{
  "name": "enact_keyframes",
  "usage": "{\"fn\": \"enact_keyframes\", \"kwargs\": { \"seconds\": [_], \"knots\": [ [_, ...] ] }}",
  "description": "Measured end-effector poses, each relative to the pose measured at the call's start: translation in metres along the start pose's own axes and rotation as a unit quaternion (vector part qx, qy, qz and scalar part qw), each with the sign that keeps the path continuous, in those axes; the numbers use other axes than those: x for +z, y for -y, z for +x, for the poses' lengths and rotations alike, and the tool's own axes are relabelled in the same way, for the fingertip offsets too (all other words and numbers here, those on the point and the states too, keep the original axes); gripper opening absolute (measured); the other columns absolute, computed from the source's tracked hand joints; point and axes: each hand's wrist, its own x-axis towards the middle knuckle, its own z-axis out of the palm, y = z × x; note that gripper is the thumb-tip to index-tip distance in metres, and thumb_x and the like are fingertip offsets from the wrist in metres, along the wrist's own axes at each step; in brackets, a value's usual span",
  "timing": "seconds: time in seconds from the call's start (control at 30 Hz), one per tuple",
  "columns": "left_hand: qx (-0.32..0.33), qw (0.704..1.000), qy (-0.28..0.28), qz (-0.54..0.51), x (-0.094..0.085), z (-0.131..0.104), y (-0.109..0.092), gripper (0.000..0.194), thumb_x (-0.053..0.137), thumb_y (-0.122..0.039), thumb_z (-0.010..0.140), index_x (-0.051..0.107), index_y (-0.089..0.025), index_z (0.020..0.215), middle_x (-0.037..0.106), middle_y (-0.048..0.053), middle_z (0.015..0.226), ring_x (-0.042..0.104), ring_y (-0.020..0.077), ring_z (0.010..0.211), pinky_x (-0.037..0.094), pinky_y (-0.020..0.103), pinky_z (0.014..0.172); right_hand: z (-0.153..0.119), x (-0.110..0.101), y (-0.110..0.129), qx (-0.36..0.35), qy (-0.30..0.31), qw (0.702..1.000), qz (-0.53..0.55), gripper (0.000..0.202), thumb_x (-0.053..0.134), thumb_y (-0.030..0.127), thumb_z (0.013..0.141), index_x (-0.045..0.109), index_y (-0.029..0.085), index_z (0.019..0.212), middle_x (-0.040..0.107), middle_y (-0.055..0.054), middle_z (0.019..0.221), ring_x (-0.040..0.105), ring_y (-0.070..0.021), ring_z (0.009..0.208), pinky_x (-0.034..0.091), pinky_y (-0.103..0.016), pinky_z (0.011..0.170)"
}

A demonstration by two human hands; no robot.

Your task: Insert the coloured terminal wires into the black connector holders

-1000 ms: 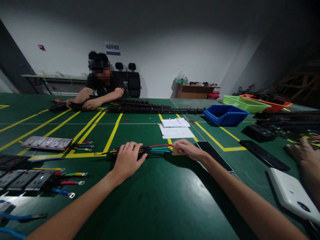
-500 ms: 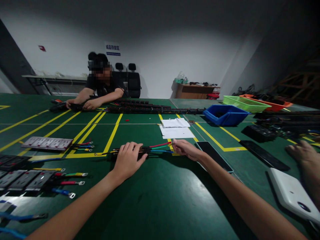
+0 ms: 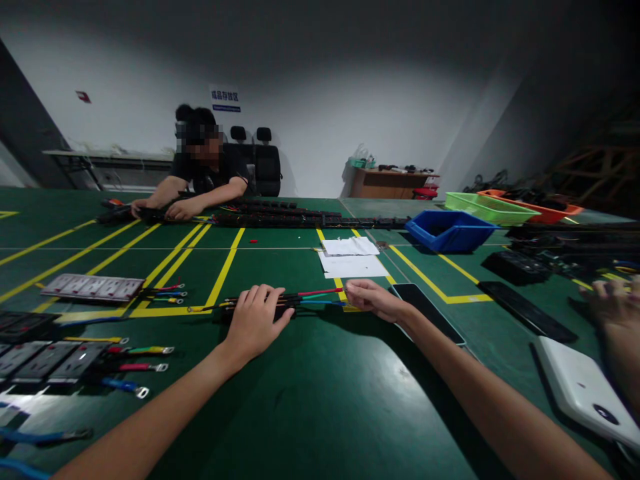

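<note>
My left hand [image 3: 257, 317] lies over a dark strip with wires, its fingers wrapped over it and pressing it to the green table [image 3: 310, 373]. Red, green and blue wires [image 3: 320, 302] run out to the right from under it, and a yellow wire with a ring terminal [image 3: 197, 309] sticks out on the left. At the right ends of the wires, my right hand [image 3: 373, 298] is closed in a pinch; what sits between its fingertips is too small to make out. A phone [image 3: 430, 313] lies beside my right wrist.
Socket strips [image 3: 55, 360] with ring-ended wires lie at the left. White papers [image 3: 353, 257], a blue bin [image 3: 450, 231] and a green bin [image 3: 490, 207] are beyond my hands. A white device [image 3: 583, 387] and another person's hand [image 3: 617, 313] are at right. Across the table, a person [image 3: 210, 167] handles a dark harness.
My right hand has curled its fingers tighter at the wire ends, and the red and green wires lie closer together. The other person's hand at the right has moved slightly. My left hand stays put.
</note>
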Motion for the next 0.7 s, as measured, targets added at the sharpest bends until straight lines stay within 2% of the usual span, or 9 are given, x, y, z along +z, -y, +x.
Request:
{"fn": "enact_keyframes", "kwargs": {
  "seconds": [0.2,0.43,0.53,0.7],
  "knots": [
    [-0.002,1.0,0.007,-0.007,0.0,0.0,0.001,0.043,0.05,-0.047,0.097,0.061,-0.015,0.125,0.063,0.011,0.111,0.057,0.0282,0.103,0.046,0.046,0.089,0.004,0.005,-0.002,0.023,-0.086,0.995,-0.044,0.046,0.064,0.056,0.08,0.047,0.019,0.061,0.034,0.007,0.052,0.024,-0.0068,0.048,0.012,-0.024,0.045],
    [-0.002,1.0,0.0,-0.016,0.001,-0.001,0.001,0.043,0.049,-0.047,0.097,0.061,-0.016,0.125,0.063,0.011,0.112,0.057,0.0276,0.103,0.046,0.046,0.09,0.004,0.006,0.0,0.027,-0.072,0.994,-0.075,0.047,0.061,0.058,0.08,0.046,0.019,0.058,0.034,0.008,0.051,0.022,-0.0061,0.045,0.012,-0.023,0.043],
    [0.0,1.0,0.003,-0.015,0.001,-0.001,0.001,0.043,0.048,-0.047,0.098,0.061,-0.016,0.125,0.063,0.011,0.112,0.057,0.028,0.104,0.046,0.046,0.09,0.007,0.006,-0.001,0.027,-0.115,0.989,-0.094,0.051,0.056,0.062,0.083,0.043,0.021,0.058,0.033,0.008,0.047,0.023,-0.007,0.043,0.013,-0.024,0.043],
    [-0.001,1.0,0.001,-0.021,0.002,-0.001,0.001,0.044,0.048,-0.047,0.098,0.06,-0.017,0.126,0.064,0.011,0.113,0.057,0.0278,0.105,0.046,0.046,0.091,0.009,0.004,0.011,-0.03,-0.203,0.96,-0.192,0.058,0.047,0.07,0.088,0.046,0.021,0.056,0.038,0.005,0.048,0.03,-0.0098,0.045,0.022,-0.026,0.047]
  ]
}}
